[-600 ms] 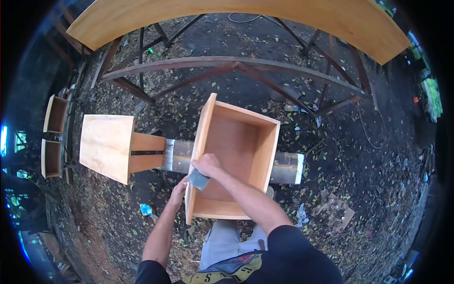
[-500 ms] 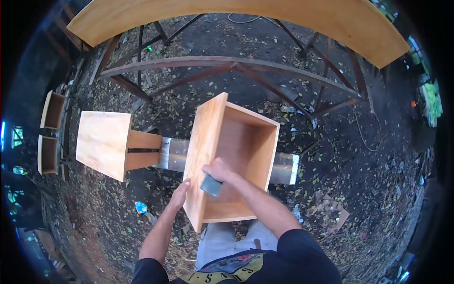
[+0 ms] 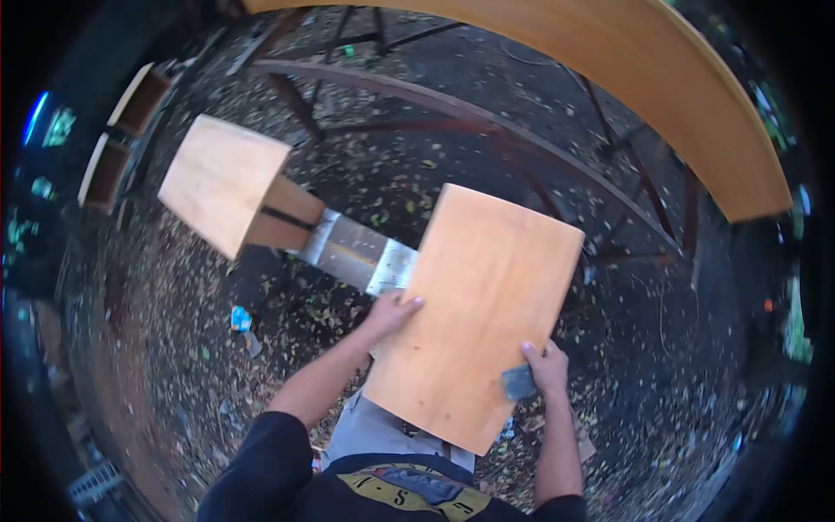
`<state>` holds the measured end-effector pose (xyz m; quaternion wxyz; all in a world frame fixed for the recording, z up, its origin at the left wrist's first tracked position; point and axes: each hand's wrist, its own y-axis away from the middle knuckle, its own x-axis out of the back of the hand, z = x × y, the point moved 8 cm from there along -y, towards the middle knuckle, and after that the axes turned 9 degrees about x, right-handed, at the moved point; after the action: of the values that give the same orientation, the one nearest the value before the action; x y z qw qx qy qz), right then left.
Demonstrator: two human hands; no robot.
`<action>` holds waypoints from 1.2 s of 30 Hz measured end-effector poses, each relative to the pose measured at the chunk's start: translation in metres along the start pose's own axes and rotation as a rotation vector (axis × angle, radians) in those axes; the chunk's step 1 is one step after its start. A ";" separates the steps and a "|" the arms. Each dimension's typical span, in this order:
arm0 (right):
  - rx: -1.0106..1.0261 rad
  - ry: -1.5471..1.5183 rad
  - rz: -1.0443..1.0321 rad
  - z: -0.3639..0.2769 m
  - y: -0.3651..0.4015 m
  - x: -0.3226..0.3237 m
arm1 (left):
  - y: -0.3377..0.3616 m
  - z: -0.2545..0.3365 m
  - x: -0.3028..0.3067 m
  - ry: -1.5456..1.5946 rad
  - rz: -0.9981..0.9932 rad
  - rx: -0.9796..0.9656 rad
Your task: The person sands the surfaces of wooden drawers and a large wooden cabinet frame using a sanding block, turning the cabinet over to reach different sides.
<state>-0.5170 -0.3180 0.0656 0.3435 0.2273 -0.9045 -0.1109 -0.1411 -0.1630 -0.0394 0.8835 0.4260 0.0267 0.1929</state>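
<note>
A wooden drawer (image 3: 487, 304) is in front of me, its broad, light-brown front panel turned up toward my head; the box part behind is hidden. My left hand (image 3: 391, 315) grips the panel's left edge, thumb on the face. At the opposite edge, my right hand (image 3: 548, 367) is closed with its thumb over the panel's border. It also holds a grey piece of sandpaper (image 3: 519, 383), which lies against the panel's lower right.
Another drawer (image 3: 228, 183) rests on the far end of a narrow bench (image 3: 348, 252). A long curved wooden panel (image 3: 644, 78) lies on a dark trestle frame (image 3: 452, 109) ahead. Two more drawers (image 3: 139, 100) stand at the far left. Leaves and a blue wrapper (image 3: 241, 318) litter the ground.
The drawer has turned from showing its open inside to showing its front panel face up. My right hand has moved from the upper edge to the panel's right edge. The view has rotated.
</note>
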 end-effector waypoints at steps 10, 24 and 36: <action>0.078 -0.285 -0.031 0.027 -0.022 -0.029 | 0.038 0.062 0.036 -0.250 0.402 -0.054; -0.253 -0.994 -0.325 -0.008 0.051 -0.232 | 0.023 0.153 0.166 -0.649 0.462 -0.253; -0.604 -1.754 -0.570 -0.092 0.149 -0.357 | -0.003 0.241 0.031 -1.111 0.049 -0.669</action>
<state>-0.2690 -0.0179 -0.0173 -0.4489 0.1766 -0.6836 -0.5476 -0.0607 -0.3322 0.1152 0.8460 0.1644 -0.5057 -0.0385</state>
